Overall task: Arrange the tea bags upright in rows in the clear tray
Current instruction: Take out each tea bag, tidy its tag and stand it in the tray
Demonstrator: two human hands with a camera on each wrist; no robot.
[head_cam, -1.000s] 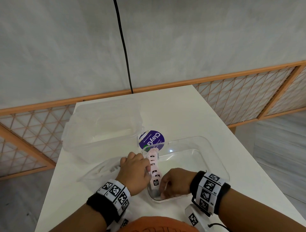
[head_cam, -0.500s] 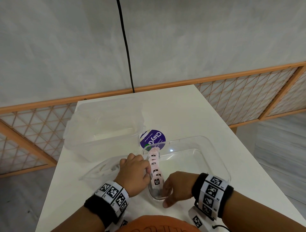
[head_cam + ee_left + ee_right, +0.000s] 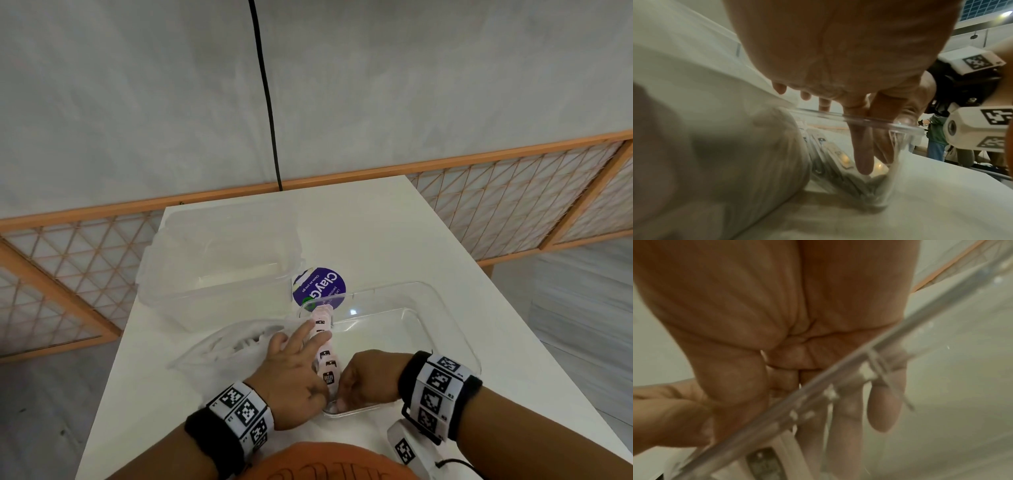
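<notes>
Both hands worked at the near left corner of the clear tray (image 3: 442,308). Left hand (image 3: 294,373) lay with fingers straight and spread along the outer side of the row of tea bags (image 3: 327,356), pressing it and gripping nothing. Right hand (image 3: 366,380) was curled at the row's near end, fingertips down inside the tray; whether it pinched a bag could not be told, since the right wrist view showed only blurred fingers (image 3: 885,402) behind the clear rim.

One row of pink bags stood more or less upright along the tray's left wall, running from near edge to far edge. By the look of it, the task was in its early part: the rest of the tray floor lay bare, and further rows remained to be built.

A crumpled plastic bag (image 3: 233,346) lay just beside the tray on the left; its contents could not be made out. Behind it sat a translucent container (image 3: 212,260), and a purple round label (image 3: 320,286) lay at the tray's far left corner. On the white table (image 3: 370,233), nothing blocked the tray's open side.
</notes>
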